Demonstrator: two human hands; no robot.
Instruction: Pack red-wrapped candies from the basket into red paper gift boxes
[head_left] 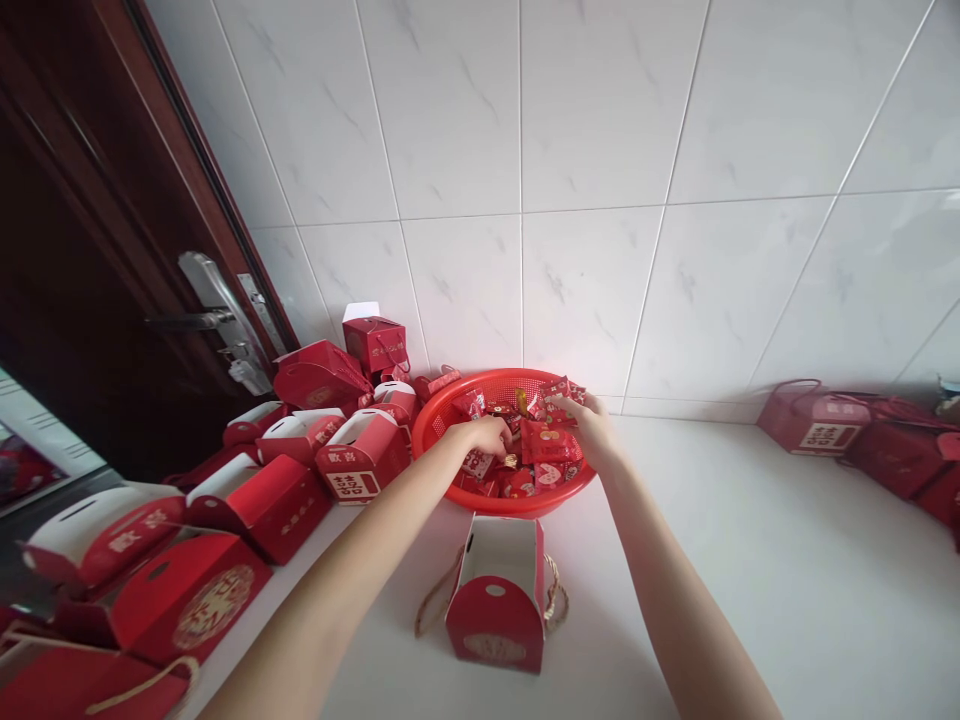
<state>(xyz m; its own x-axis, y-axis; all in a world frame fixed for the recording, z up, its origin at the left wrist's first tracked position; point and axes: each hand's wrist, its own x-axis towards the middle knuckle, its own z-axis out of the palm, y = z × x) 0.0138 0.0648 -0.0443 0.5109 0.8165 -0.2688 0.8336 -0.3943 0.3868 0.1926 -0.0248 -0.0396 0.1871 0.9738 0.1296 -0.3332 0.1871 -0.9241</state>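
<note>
A red oval plastic basket point(429, 440) holds several small red wrapped sweets point(517, 484), with a few gold ones among them. My left hand point(487, 437) dips into its left half, fingers curled down among the wrappers; whatever they grip is hidden. Over the right rim, my right hand point(589, 425) is closed on a red candy packet point(559, 390) near the back of the basket. In front of the basket, between my forearms, stands a red gift box point(495, 620) with its top open, a white inside and twisted rope handles at both sides.
Several red gift boxes point(259, 505), many with open tops, crowd the left side of the white surface point(720, 540). More closed red boxes point(817, 420) sit at the far right. Behind is a tiled wall point(592, 250); a dark door point(97, 200) with a metal handle stands left.
</note>
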